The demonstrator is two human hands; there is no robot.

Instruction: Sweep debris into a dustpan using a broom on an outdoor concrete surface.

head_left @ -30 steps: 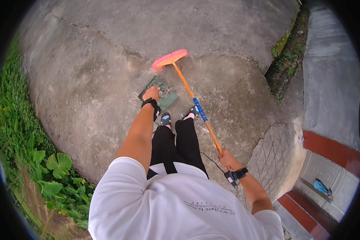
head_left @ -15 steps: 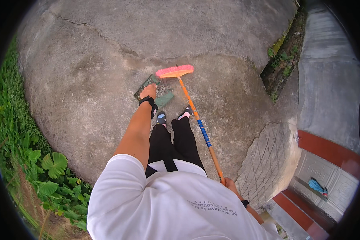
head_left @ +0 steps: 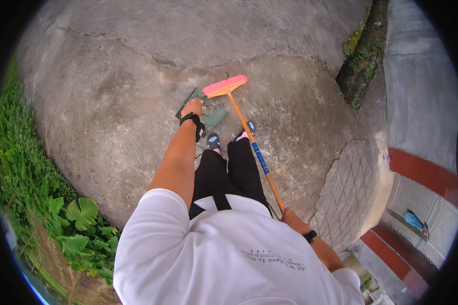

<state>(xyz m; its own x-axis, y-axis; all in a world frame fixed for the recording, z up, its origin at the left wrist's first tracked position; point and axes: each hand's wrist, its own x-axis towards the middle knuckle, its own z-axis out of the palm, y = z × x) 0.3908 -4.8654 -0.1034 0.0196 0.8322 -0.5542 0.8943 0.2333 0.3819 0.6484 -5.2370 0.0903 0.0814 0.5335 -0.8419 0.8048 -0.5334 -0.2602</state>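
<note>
Cracked grey concrete (head_left: pixel 137 71) fills most of the view, stained and rough, with a strip of green weeds (head_left: pixel 40 203) along its left edge and a patterned paved patch (head_left: pixel 351 188) at the right. Nearest, the right hand (head_left: pixel 291 219) is clenched around the top end of the broom handle (head_left: pixel 254 147), a black band at the wrist just behind it. That handle is a long orange pole with a blue sleeve partway along; it slants up and leftward past the person's black trousers (head_left: pixel 229 173) and shoes. Further out, the left hand (head_left: pixel 192 108), also with a black wrist strap, reaches down with the arm stretched straight and grips the rear of a dark green dustpan (head_left: pixel 213 116) lying flat on the concrete just ahead of the feet. The broom head (head_left: pixel 225 86) is pink-bristled with an orange back, and rests on the ground at the dustpan's far edge, touching or nearly touching it. Beyond, a planted gap (head_left: pixel 364 56) runs beside a red-trimmed wall (head_left: pixel 422 173).
</note>
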